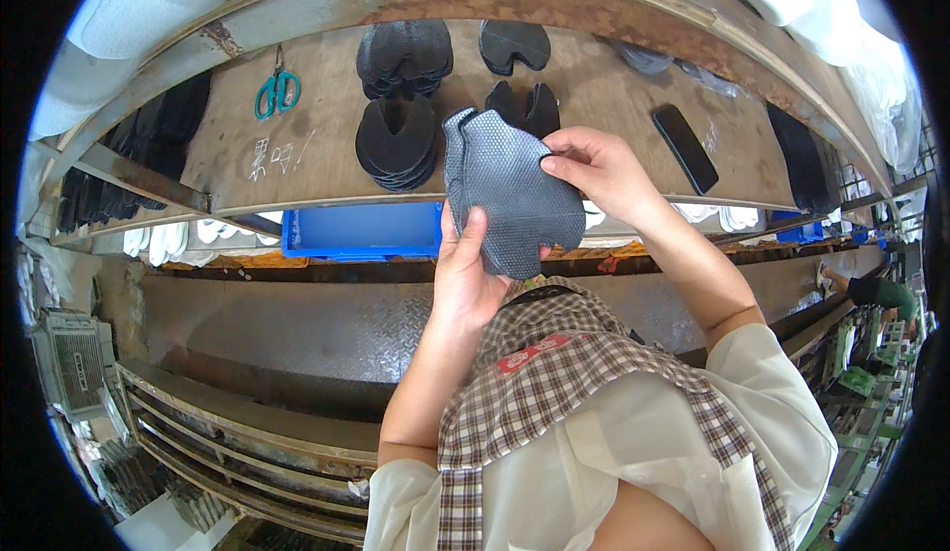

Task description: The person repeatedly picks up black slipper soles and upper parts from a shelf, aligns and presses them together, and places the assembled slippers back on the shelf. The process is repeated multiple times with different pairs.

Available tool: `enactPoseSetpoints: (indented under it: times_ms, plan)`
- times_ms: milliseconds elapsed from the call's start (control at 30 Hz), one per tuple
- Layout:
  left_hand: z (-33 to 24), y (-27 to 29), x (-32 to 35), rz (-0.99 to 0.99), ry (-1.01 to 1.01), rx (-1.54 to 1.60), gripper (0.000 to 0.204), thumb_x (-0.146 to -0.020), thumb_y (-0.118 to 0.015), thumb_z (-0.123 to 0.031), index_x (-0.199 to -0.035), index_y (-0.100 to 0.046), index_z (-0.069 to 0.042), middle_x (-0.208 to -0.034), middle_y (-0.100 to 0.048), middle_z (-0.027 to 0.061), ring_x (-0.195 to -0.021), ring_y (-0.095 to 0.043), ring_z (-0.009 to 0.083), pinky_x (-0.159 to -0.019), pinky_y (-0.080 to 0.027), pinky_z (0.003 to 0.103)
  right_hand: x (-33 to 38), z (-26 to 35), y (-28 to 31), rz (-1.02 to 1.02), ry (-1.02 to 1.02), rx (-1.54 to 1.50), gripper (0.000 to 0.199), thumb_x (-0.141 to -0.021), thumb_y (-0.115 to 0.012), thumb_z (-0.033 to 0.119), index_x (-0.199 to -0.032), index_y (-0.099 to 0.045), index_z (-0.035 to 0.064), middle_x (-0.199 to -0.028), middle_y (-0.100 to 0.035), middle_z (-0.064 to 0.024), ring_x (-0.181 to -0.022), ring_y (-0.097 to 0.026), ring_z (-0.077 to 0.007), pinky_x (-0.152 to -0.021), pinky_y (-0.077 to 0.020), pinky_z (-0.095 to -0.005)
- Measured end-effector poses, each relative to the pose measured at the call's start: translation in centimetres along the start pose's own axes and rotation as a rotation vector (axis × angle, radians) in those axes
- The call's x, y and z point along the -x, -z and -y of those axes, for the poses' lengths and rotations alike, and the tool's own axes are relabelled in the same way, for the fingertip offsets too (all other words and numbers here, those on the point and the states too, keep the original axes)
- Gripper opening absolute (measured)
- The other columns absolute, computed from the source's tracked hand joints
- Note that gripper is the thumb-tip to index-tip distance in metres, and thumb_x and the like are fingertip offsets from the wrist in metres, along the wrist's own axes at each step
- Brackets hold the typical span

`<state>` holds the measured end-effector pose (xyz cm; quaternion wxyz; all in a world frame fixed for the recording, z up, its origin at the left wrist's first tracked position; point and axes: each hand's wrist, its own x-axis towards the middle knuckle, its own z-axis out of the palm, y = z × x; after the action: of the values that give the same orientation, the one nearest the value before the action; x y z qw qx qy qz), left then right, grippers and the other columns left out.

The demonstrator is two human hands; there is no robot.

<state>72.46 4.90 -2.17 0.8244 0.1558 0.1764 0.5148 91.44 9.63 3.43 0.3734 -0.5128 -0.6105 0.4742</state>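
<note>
My left hand is closed around the lower left side of some grey, dotted-textured cut pieces, thumb in front. At their upper right edge, my right hand pinches the material between thumb and fingers. The left edge shows more than one layer; how many I hold is unclear. Just beyond them on the wooden shelf lies a stack of black notched pieces. Behind it is another black stack, and further right are a third pile and a fourth, partly covered pile.
Teal-handled scissors lie at the shelf's left, a black phone at its right. Below the shelf edge sits a blue tray. A metal beam crosses above the shelf. Behind me stands a slatted rack; another person is far right.
</note>
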Motion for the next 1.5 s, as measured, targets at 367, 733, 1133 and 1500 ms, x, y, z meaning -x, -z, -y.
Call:
enactPoseSetpoints:
  times_ms: [367,733,1133,1500]
  plan:
    - [0.0,0.3,-0.2,-0.049,0.052,0.122,0.047,-0.098,-0.045,-0.037,-0.141,-0.026,-0.03,-0.14,-0.04,0.0115,-0.123,-0.049,0.036,-0.088,-0.05,0.06,-4.4,-0.4,6.4,-0.334,-0.097,-0.441,0.011,-0.094,-0.055,0.011,-0.102,-0.061,0.0048,-0.09,-0.063,-0.0022,-0.083,-0.06,-0.0121,-0.074,-0.0496,-0.0255]
    - [0.5,0.5,1.0,-0.117,0.059,0.114,0.057,-0.097,-0.047,-0.038,-0.146,-0.018,-0.033,-0.144,-0.037,0.0103,-0.127,-0.045,0.0367,-0.091,-0.046,0.062,-21.9,-7.1,8.2,-0.663,0.115,0.475,0.017,-0.094,-0.057,0.013,-0.107,-0.061,0.002,-0.096,-0.065,-0.0044,-0.088,-0.061,-0.0186,-0.078,-0.0506,-0.0339]
    - [0.3,0.5,-0.7,-0.036,0.138,0.193,0.072,-0.092,-0.03,-0.065,-0.145,-0.032,-0.016,-0.145,-0.039,0.0104,-0.132,-0.04,0.0317,-0.104,-0.034,0.058,-7.6,0.1,4.5,-0.044,0.598,0.475,0.014,-0.083,-0.068,0.015,-0.093,-0.065,0.0053,-0.088,-0.064,-0.0054,-0.084,-0.06,-0.0229,-0.078,-0.0475,-0.0339]
    - [0.9,-0.2,-1.4,0.02,-0.032,0.189,0.043,-0.102,-0.038,-0.033,-0.14,-0.028,-0.017,-0.138,-0.042,0.009,-0.128,-0.043,0.026,-0.105,-0.039,0.047,2.8,2.1,-2.1,0.189,0.714,1.08,0.061,-0.055,-0.081,0.034,-0.101,-0.063,-0.0011,-0.115,-0.056,-0.0096,-0.114,-0.049,-0.0276,-0.1,-0.0362,-0.043]
